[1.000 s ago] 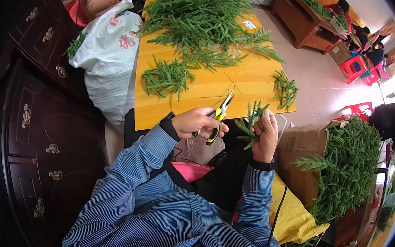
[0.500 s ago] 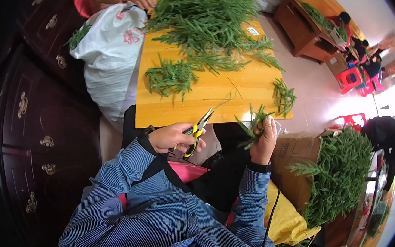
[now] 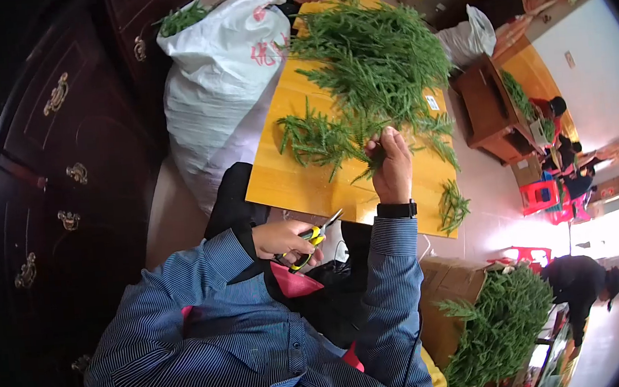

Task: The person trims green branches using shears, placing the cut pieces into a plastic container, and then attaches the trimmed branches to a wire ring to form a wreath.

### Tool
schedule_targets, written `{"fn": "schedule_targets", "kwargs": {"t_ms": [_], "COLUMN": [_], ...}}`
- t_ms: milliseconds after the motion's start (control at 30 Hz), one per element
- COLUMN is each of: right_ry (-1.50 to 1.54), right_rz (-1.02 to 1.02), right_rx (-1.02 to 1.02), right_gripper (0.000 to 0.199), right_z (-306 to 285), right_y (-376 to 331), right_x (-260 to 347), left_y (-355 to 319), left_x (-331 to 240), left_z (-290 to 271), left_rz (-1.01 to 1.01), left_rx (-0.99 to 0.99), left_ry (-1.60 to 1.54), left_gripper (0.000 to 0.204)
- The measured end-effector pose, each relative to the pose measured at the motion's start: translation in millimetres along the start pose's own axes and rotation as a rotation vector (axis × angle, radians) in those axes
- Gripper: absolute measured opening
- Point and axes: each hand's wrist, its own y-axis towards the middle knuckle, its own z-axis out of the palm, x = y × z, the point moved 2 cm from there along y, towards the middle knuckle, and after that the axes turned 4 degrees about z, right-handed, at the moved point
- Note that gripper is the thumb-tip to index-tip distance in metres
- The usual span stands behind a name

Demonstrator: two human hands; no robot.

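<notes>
Yellow-handled scissors (image 3: 312,240) are gripped in the left hand (image 3: 280,241), blades pointing up-right toward the tabletop (image 3: 302,187); green sprigs (image 3: 365,161) are pinched by the right hand (image 3: 392,164).

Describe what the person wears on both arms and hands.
Both arms are in long sleeves of a blue shirt with fine pale stripes and buttoned cuffs. The left hand is bare, with no glove, ring or band showing. The right hand is bare too, with a black watch strapped at the wrist just above the cuff.
</notes>
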Motion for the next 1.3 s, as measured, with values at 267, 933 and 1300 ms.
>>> {"fn": "schedule_targets", "kwargs": {"t_ms": [267, 933, 1300], "right_ry": [-1.500, -0.995, -1.208], "right_rz": [-0.478, -0.402, -0.404], "right_rx": [-0.106, -0.377, -1.032], "right_gripper": [0.039, 0.041, 0.028], "right_z": [7.4, -55.9, -274.1], "right_y": [21.9, -33.4, -105.8], "right_x": [-54.3, 26.3, 58.9], "left_y": [3.3, 0.2, 5.2], "left_x": [8.2, 8.2, 7.1], "left_z": [1.3, 6.9, 16.6], "left_rz": [0.072, -0.010, -0.067], "left_rx": [-0.008, 0.006, -0.006], "left_ry": [-0.016, 0.066, 0.039], "left_gripper": [0.035, 0.045, 0.044]}}
